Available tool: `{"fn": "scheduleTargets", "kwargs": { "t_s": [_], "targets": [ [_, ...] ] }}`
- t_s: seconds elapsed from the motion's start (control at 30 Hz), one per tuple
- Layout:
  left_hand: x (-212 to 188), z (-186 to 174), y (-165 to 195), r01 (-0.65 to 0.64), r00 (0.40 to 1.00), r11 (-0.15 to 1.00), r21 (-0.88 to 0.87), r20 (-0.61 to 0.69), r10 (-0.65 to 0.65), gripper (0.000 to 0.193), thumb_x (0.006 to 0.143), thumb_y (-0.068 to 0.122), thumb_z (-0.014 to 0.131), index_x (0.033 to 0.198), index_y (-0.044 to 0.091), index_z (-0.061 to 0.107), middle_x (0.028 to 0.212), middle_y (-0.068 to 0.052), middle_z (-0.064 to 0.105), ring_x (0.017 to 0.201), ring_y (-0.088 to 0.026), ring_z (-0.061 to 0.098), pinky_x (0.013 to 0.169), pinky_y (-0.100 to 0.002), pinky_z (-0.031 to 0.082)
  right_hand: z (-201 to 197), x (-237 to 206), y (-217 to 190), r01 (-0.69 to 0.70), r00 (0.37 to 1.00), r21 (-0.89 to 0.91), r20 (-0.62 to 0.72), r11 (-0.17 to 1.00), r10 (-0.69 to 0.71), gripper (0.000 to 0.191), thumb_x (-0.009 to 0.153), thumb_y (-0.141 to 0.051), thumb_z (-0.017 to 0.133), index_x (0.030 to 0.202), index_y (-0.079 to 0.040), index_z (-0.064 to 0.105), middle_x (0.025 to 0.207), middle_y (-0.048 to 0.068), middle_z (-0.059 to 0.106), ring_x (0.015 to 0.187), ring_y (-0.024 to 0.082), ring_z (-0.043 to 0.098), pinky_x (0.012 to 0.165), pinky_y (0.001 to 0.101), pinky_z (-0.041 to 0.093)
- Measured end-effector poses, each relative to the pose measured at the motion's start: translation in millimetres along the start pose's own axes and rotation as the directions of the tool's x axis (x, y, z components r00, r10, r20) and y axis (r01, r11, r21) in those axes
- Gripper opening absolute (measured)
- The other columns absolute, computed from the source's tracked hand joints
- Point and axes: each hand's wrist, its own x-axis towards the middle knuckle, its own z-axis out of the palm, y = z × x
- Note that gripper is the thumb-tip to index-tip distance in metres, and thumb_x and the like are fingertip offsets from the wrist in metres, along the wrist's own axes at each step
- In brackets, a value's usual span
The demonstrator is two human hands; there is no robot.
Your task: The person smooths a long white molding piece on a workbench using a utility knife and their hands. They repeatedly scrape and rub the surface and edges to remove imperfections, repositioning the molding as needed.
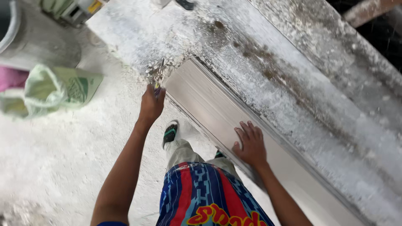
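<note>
Left hand [151, 104]: grip closed round the yellow-and-green handle of a thin tool [159, 75], likely a screwdriver or scriber. The shaft points away from the person, its tip at the near end corner of the panel, where the panel meets the dusty bench. The arm reaches forward over the floor.

Right hand [251, 144]: grip open, palm down, fingers spread and pressed flat on the panel face, near its front edge. It holds nothing.

Panel [217, 111]: long, flat, pale grey-beige board with a smooth, faintly glossy face. It lies on the bench and runs diagonally from upper centre to the lower right, where it leaves view. Its far long side lies against a darker strip or edge; whether that strip is part of the panel cannot be told.

Bench [293, 62]: broad slab surface, thickly coated in white dust, with brown stained patches along the middle. It fills the upper right of the view.

Floor [63, 159]: covered in white dust and grit.

Bag [46, 90]: pale green sack, crumpled, lying on the floor at left, well apart from both hands.

Pink item [10, 77]: partly visible at the left edge beside the bag; kind unclear.

Person's clothing: blue and red patterned shorts [205, 196], pale trousers beneath, one dark and green sandal [170, 134] on the floor just beside the bench.
</note>
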Motion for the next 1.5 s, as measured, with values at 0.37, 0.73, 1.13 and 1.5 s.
{"fn": "scheduleTargets", "kwargs": {
  "t_s": [0.37, 0.73, 1.13, 1.5],
  "targets": [
    [76.2, 44.8, -13.6, 0.109, 0.873, 0.989, 0.098, 0.466, -0.142, 0.052, 0.096, 0.043, 0.074, 0.108, -0.004, 0.055, 0.085, -0.025, 0.07, 0.077, -0.041, 0.07, 0.069, -0.049, 0.054, 31.3, -119.5, -70.4, -0.776, 0.506, 0.06, -0.536, 0.628, 0.676, 0.054, 0.114, -0.028, 0.057, 0.159, -0.004, 0.041, 0.162, 0.025, 0.039, 0.157, 0.044, 0.033, 0.134, 0.0618, 0.022],
    [97.0, 34.9, -5.7, 0.047, 0.824, 0.992, 0.119, 0.557, -0.106, 0.039, 0.096, 0.025, 0.076, 0.112, -0.007, 0.061, 0.095, -0.021, 0.069, 0.083, -0.031, 0.068, 0.075, -0.046, 0.053, -3.2, -157.3, -59.1, -0.927, 0.042, 0.366, -0.125, 0.086, 0.991, 0.095, 0.094, -0.077, 0.043, 0.168, -0.023, 0.019, 0.168, 0.032, -0.019, 0.15, 0.063, -0.016, 0.116, 0.0801, 0.01],
    [147.0, 92.0, 29.7, -0.115, 0.839, 0.984, 0.139, 0.543, 0.021, 0.042, 0.098, 0.027, 0.077, 0.109, -0.009, 0.059, 0.096, -0.028, 0.07, 0.084, -0.036, 0.069, 0.077, -0.05, 0.054, -11.6, -130.4, -4.6, -0.873, -0.012, 0.485, -0.121, 0.049, 0.993, 0.1, 0.087, -0.079, 0.055, 0.165, -0.025, 0.024, 0.167, 0.03, -0.019, 0.147, 0.064, -0.017, 0.115, 0.0735, 0.027],
    [82.6, 2.0, 5.9, -0.002, 0.214, 0.973, -0.231, 0.95, 0.226, 0.038, 0.103, 0.026, 0.055, 0.121, 0.002, 0.033, 0.091, -0.016, 0.066, 0.087, -0.018, 0.072, 0.073, -0.031, 0.064, -3.9, -135.7, -4.0, -0.925, 0.017, 0.369, -0.199, 0.091, 0.98, 0.099, 0.093, -0.075, 0.057, 0.17, -0.019, 0.03, 0.169, 0.032, -0.011, 0.156, 0.057, -0.009, 0.126, 0.0688, 0.013]
  ]
}}
